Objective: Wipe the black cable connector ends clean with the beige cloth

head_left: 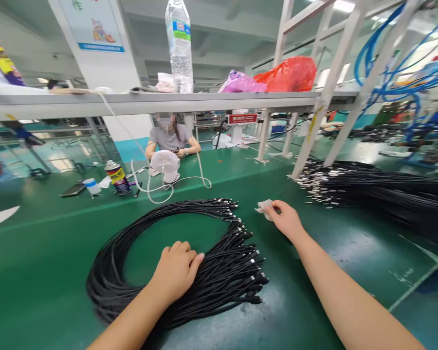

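A bundle of black cables [105, 257] lies curved in a U on the green table, its metal-tipped connector ends [253, 262] pointing right. My left hand [177, 267] is on the near side of the bundle, fingers together and curled over the cables. To the right of the upper connector ends, my right hand [282, 218] pinches a small crumpled white cloth or tissue [264, 209] between thumb and fingers, just above the tabletop. My left palm and the cables beneath it are hidden.
A larger pile of black cables [387, 194] lies at the right by the white shelf posts [316, 131]. Across the table stand a white fan [165, 165] with a trailing cord, a spray can [118, 177] and a small bottle [92, 186]. A person [171, 138] sits opposite.
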Motion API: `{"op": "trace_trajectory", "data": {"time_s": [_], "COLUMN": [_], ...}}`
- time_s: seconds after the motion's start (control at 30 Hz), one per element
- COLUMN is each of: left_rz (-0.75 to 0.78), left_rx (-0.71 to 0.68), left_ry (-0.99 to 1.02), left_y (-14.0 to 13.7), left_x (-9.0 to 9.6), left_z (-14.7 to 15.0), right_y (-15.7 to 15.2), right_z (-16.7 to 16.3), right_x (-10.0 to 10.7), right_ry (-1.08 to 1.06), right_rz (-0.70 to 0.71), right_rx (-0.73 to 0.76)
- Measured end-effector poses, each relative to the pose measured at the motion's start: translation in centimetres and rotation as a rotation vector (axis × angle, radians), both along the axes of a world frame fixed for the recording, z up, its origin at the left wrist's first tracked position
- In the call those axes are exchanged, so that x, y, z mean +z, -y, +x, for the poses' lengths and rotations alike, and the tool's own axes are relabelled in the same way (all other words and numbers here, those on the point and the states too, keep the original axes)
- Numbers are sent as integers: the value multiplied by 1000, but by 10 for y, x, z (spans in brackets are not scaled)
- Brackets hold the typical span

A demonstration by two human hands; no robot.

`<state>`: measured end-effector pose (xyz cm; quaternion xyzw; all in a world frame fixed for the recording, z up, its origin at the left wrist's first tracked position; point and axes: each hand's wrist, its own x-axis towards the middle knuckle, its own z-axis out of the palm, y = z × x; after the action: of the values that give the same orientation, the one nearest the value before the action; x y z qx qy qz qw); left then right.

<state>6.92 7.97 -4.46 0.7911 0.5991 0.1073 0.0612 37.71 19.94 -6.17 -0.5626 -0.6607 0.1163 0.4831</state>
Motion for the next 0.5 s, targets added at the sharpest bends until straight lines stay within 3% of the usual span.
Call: {"op": "trace_trajectory", "data": {"time_s": [0.1,0.23,0.37,0.5], "left_rz": [-6,-15,-103,-110], "left_rx": [55,169,55,-34], "left_ry": [41,56,54,-15], "left_y": [-6,8,36,47], "left_x": [6,23,22,3], "left_z": [-37,-115,-177,-199], "right_y": [11,17,26,34], "right_z": [-6,-24,-55,-77], "right_x": [2,-4,-7,9], "right_ry": [16,104,397,763], "right_rz": [47,84,-56,-199], "right_rx": [74,244,503,729]}}
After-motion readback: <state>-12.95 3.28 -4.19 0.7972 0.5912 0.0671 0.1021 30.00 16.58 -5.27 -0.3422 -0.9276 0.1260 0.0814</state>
